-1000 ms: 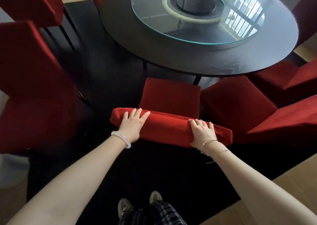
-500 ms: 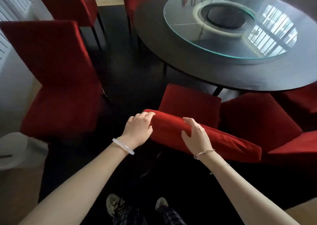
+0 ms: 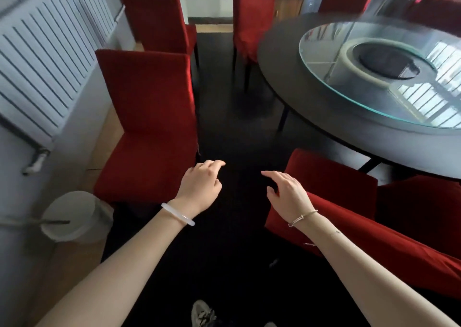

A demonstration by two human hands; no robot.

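My left hand (image 3: 200, 186) hovers over the dark floor with loosely curled fingers and holds nothing. My right hand (image 3: 288, 195) hangs beside it, fingers relaxed and spread, just off the left end of a red chair's backrest (image 3: 389, 252). That chair's red seat (image 3: 331, 177) is tucked toward the round black table (image 3: 311, 107). Neither hand touches the chair. Another red chair (image 3: 149, 127) stands to the left of my hands, facing me.
A glass turntable (image 3: 374, 82) lies on the table. More red chairs (image 3: 159, 20) stand at the back and right. A white radiator (image 3: 42, 60) lines the left wall, with a white bin (image 3: 74, 217) below it. My shoe (image 3: 203, 314) shows at the bottom.
Both hands have let go of the chair's backrest and lifted off to its left. My view has swung left, so the table and chair have shifted right.
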